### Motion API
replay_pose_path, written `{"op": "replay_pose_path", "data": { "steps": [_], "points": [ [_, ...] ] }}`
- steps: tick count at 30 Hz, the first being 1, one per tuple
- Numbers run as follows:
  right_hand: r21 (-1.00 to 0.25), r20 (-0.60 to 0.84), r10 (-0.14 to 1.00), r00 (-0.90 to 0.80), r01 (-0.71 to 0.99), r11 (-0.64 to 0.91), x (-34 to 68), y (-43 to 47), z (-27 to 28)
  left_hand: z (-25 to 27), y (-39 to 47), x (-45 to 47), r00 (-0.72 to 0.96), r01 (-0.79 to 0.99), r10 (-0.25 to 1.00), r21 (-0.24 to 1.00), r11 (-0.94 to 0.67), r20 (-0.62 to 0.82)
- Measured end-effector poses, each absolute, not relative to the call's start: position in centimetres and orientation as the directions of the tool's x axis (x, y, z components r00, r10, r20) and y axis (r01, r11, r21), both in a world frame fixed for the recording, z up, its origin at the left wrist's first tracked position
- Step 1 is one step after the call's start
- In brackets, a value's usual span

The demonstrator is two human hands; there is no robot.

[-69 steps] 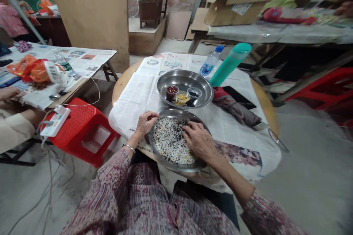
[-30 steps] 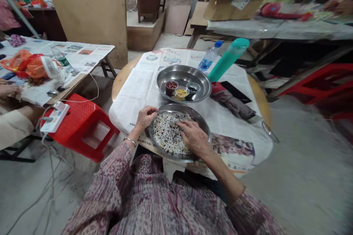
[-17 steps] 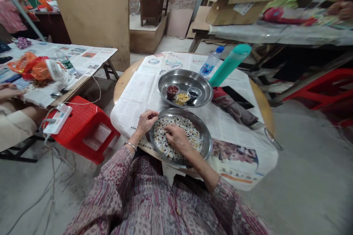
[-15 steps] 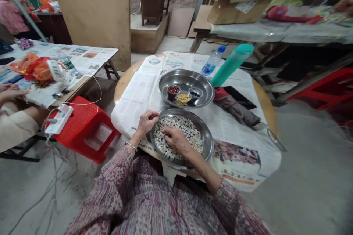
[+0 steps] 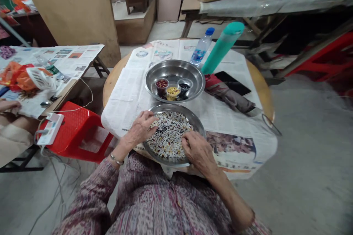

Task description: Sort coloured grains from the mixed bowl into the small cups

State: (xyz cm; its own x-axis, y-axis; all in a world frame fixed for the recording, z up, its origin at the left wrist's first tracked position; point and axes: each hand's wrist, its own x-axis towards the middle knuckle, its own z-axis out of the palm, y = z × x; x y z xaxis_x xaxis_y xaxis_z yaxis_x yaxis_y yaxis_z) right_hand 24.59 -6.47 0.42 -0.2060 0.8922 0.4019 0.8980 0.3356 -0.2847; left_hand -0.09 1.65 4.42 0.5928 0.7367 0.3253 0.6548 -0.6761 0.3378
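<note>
A steel basin [image 5: 196, 120] of mixed grains and beans [image 5: 169, 132], white with black, yellow and red bits, lies before me. At its left rim is my left hand [image 5: 141, 127], thumb and fingers apart over the grains; no bean shows in it. My right hand [image 5: 199, 150] rests at the right side, its fingers curled down at the grains. What its fingertips pinch, if anything, is hidden. Just behind, a second steel basin [image 5: 176, 69] holds clear cups: one of red beans [image 5: 161, 83], one of yellow kernels [image 5: 173, 91], one of black beans [image 5: 184, 87].
Newspaper [image 5: 121, 95] covers the round table. A water bottle [image 5: 202, 46], a green cylinder [image 5: 223, 47], a folded umbrella [image 5: 231, 97] and a dark tablet [image 5: 233, 82] lie beyond. Left are a red stool [image 5: 71, 132] with a power strip [image 5: 51, 128] and another person's hand [image 5: 9, 105].
My left hand has opened from a curl around red beans and lowered toward the grains. My right hand has moved from the basin's middle to its right side. The view has tilted down.
</note>
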Motion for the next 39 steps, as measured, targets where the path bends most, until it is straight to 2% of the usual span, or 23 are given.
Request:
{"op": "replay_pose_path", "data": {
  "steps": [2, 4, 8, 13, 16, 18, 20, 25, 27, 29, 33, 36, 39],
  "points": [
    [-0.211, 0.4, 0.895, -0.199, 0.93, 0.301, 24.4, -6.8, 0.4, 5.3, -0.1, 0.4, 0.666, 0.688, 0.738, 0.293, -0.664, 0.11],
    [-0.178, 0.412, 0.888, -0.206, 0.937, 0.3, 24.1, -6.9, 0.3, 5.9, -1.6, 0.9, 0.661, 0.731, 0.749, 0.264, -0.629, -0.047],
    [-0.257, 0.46, 0.874, -0.157, 0.919, 0.3, 23.9, -6.8, 0.2, 6.1, -2.9, 2.6, 0.68, 0.714, 0.718, 0.36, -0.601, -0.15],
    [-0.422, 0.525, 0.849, -0.061, 0.847, 0.322, 23.9, -6.9, -0.1, 4.3, -1.2, 5.9, 0.697, 0.652, 0.708, 0.516, -0.556, -0.118],
    [-0.498, 0.545, 0.838, 0.023, 0.813, 0.302, 23.8, -7.2, -0.2, 3.4, 0.6, 7.6, 0.67, 0.584, 0.741, 0.582, -0.566, 0.048],
    [-0.543, 0.54, 0.839, 0.072, 0.792, 0.281, 23.7, -7.4, -0.3, 3.4, 1.6, 7.9, 0.643, 0.549, 0.749, 0.587, -0.596, 0.159],
    [-0.576, 0.526, 0.844, 0.105, 0.774, 0.264, 23.6, -7.5, -0.4, 3.7, 2.2, 7.5, 0.633, 0.566, 0.747, 0.536, -0.627, 0.205],
    [-0.609, 0.536, 0.833, 0.135, 0.746, 0.271, 23.5, -7.5, -0.7, 4.3, 1.8, 6.0, 0.579, 0.758, 0.814, 0.332, -0.561, 0.053],
    [-0.614, 0.553, 0.822, 0.132, 0.732, 0.296, 23.5, -7.4, -0.9, 4.0, 1.1, 5.9, 0.583, 0.774, 0.812, 0.295, -0.56, 0.01],
    [-0.619, 0.563, 0.815, 0.136, 0.723, 0.307, 23.5, -7.4, -1.1, 3.7, 0.2, 6.0, 0.618, 0.75, 0.786, 0.316, -0.58, -0.024],
    [-0.622, 0.579, 0.8, 0.156, 0.719, 0.31, 23.6, -7.6, -1.6, 3.5, -1.7, 6.0, 0.685, 0.677, 0.724, 0.44, -0.59, -0.083],
    [-0.626, 0.605, 0.775, 0.184, 0.71, 0.321, 23.8, -7.8, -2.0, 3.8, -2.7, 6.1, 0.796, 0.534, 0.604, 0.521, -0.666, -0.045],
    [-0.631, 0.617, 0.752, 0.232, 0.716, 0.297, 23.8, -7.9, -2.3, 4.1, -2.7, 6.8, 0.882, 0.422, 0.471, 0.431, -0.798, 0.008]
  ]
}}
